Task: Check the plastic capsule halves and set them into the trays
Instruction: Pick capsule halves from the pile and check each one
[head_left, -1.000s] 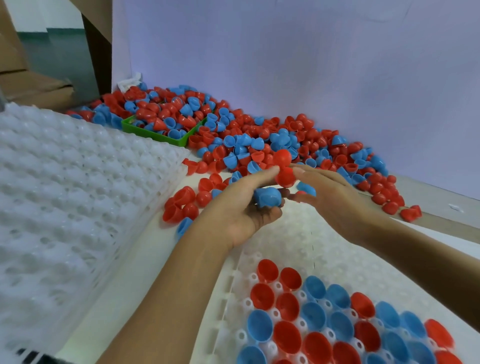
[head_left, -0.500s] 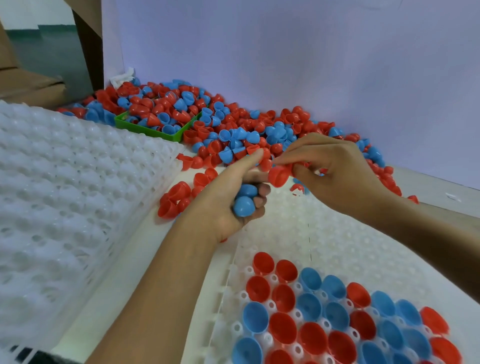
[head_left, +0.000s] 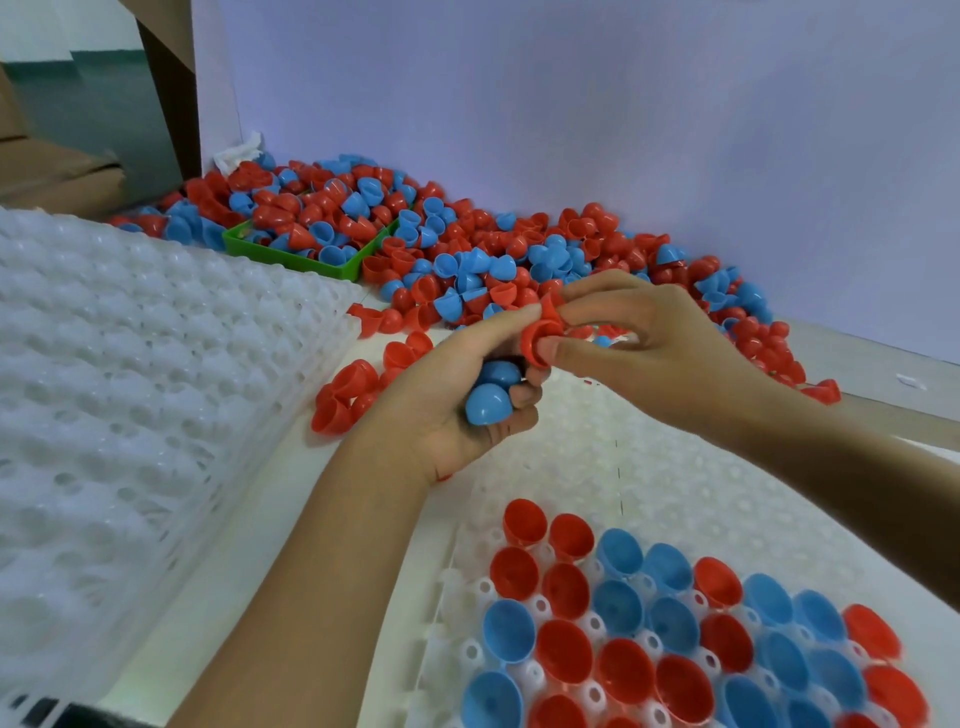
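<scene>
Scene evenly and brightly lit; source not in view. Soft shadows only, beneath the forearms. Mild sheen on the seated capsule halves (head_left: 670, 644). Wide-angle bending visible towards the frame edges. White tray stack (head_left: 104, 415) at left slightly soft; overall detail smeared

A small factory or packing workstation: a large loose heap of red and blue capsule halves (head_left: 519, 249) covers the tabletop (head_left: 249, 545) beside stacked white moulded trays (head_left: 104, 395), a green bin (head_left: 311, 262) and cardboard boxes (head_left: 57, 171).
</scene>
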